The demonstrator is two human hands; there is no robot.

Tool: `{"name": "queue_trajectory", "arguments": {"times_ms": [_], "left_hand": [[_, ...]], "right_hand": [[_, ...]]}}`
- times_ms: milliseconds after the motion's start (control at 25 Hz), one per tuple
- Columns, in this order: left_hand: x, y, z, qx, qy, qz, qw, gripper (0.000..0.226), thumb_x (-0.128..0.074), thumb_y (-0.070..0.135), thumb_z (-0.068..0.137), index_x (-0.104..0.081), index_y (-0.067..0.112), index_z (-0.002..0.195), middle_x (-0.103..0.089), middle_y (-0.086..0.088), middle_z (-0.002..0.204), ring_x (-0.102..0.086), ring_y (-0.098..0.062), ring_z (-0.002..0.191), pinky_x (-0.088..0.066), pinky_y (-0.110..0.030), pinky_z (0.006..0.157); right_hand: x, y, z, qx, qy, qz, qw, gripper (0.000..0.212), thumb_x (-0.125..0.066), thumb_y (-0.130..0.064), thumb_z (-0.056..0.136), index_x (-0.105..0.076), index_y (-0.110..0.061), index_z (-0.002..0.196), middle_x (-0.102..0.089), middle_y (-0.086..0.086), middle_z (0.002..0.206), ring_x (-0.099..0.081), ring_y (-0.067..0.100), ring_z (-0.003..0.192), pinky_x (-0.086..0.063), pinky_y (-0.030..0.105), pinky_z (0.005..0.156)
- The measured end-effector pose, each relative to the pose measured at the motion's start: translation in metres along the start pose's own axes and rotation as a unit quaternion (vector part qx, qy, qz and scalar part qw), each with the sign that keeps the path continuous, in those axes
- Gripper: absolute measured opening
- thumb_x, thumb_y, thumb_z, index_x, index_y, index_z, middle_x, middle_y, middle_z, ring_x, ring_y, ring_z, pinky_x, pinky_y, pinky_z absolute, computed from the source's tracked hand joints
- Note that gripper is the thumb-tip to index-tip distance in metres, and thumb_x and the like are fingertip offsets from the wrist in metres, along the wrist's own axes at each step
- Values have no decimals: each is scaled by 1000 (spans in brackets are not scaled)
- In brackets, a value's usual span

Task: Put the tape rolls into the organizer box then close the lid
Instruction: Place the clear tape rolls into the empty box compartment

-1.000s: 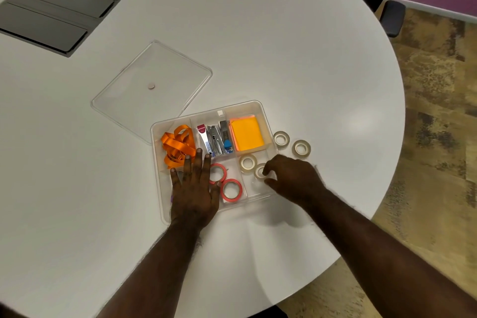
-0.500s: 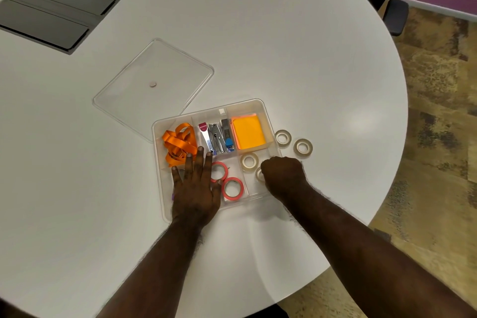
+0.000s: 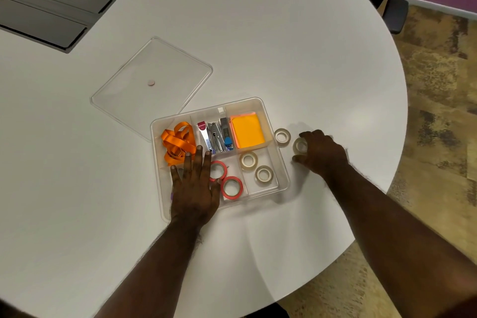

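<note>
The clear organizer box (image 3: 277, 190) lies open near the table's front edge. Its front right compartment holds two clear tape rolls (image 3: 248, 160) (image 3: 264, 174). Two red tape rolls (image 3: 232, 187) (image 3: 218, 170) lie in the front middle compartment. My left hand (image 3: 195, 186) rests flat on the box's front left part, fingers spread. On the table right of the box lie two more clear rolls: one (image 3: 282, 136) is free, and my right hand (image 3: 320, 153) curls its fingers around the other (image 3: 300, 146). The clear lid (image 3: 152, 85) lies flat behind the box to the left.
Other compartments hold orange ribbon (image 3: 176, 143), nail clippers (image 3: 215, 135) and orange sticky notes (image 3: 247, 130). A grey hatch panel (image 3: 51, 9) is set in the table at the far left. The round table's edge (image 3: 387, 183) curves close by my right hand.
My right hand left a clear roll in the front right compartment and moved right, out of the box, onto a roll on the table. My left hand stayed put.
</note>
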State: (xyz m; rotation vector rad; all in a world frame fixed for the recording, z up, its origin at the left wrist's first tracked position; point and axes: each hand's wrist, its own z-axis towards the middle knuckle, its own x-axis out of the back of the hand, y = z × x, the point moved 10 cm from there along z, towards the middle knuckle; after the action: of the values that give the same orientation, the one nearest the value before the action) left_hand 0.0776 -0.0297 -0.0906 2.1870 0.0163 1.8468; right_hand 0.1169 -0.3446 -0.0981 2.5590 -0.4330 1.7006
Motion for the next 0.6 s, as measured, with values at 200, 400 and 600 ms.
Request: {"name": "queue_trajectory", "arguments": {"times_ms": [200,400,600], "left_hand": [[3,2,-1,-7,5,2,1000,73,-2,56,95,-17,18,155,-12,-9,164,-7,-34,152,-13,-64,120],[0,0,0,-4,4,9,1000,68,-17,52,96,-16,18,155,-11,-9,165,-5,-34,152,-12,-64,121],[-1,0,-1,-9,8,11,1000,65,-34,45,97,-19,17,154,-15,-10,164,-8,-35,152,-15,-66,119]], "right_hand": [[-3,-2,0,7,72,-14,997,46,-64,-29,83,-53,-17,126,-56,11,121,-57,35,104,-57,44,76],[27,-19,-13,59,130,137,980,53,-68,-33,80,-50,-22,129,-56,7,123,-60,32,103,-54,40,76],[27,-96,-59,214,73,85,970,59,-72,-41,77,-49,-30,130,-59,-2,127,-67,24,94,-53,33,74]]}}
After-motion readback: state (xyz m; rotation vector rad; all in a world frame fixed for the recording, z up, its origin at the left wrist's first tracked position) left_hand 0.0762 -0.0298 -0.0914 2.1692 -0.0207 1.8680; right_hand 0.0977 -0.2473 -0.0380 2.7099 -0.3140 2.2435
